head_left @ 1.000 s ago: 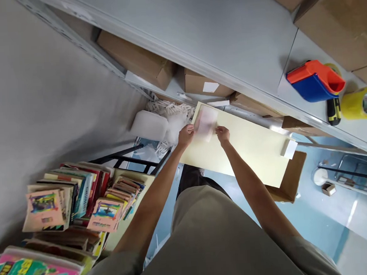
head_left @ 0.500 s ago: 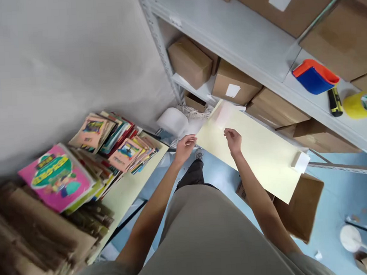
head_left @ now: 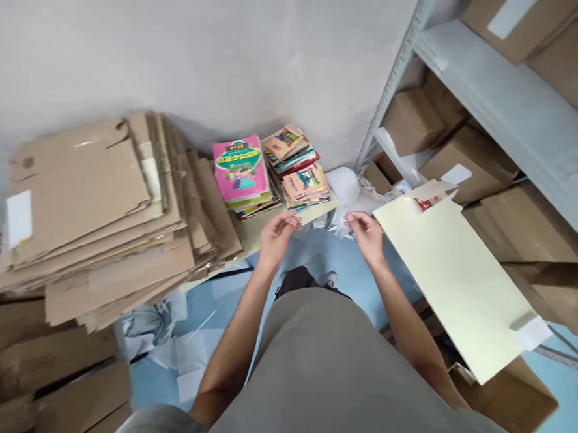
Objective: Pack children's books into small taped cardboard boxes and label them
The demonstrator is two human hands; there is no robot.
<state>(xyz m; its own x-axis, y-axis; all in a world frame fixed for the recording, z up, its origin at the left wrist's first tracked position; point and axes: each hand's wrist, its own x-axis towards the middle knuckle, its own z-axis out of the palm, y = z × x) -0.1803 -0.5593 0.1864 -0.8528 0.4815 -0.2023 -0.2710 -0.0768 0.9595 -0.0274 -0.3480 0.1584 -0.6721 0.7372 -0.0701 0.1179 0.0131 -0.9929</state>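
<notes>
From the head camera, the left hand (head_left: pixel 277 233) and right hand (head_left: pixel 367 232) hover apart in front of the body over the blue floor, each with fingers loosely curled and thumb near fingertips; whether either pinches anything cannot be told. Just right of the right hand lies a pale yellow board (head_left: pixel 456 278), with a small packet (head_left: pixel 429 198) at its far end. Beyond the left hand sits a pink book (head_left: pixel 240 168) with green lettering too small to read, beside stacked booklets (head_left: pixel 298 170) and flattened cardboard (head_left: pixel 97 208).
</notes>
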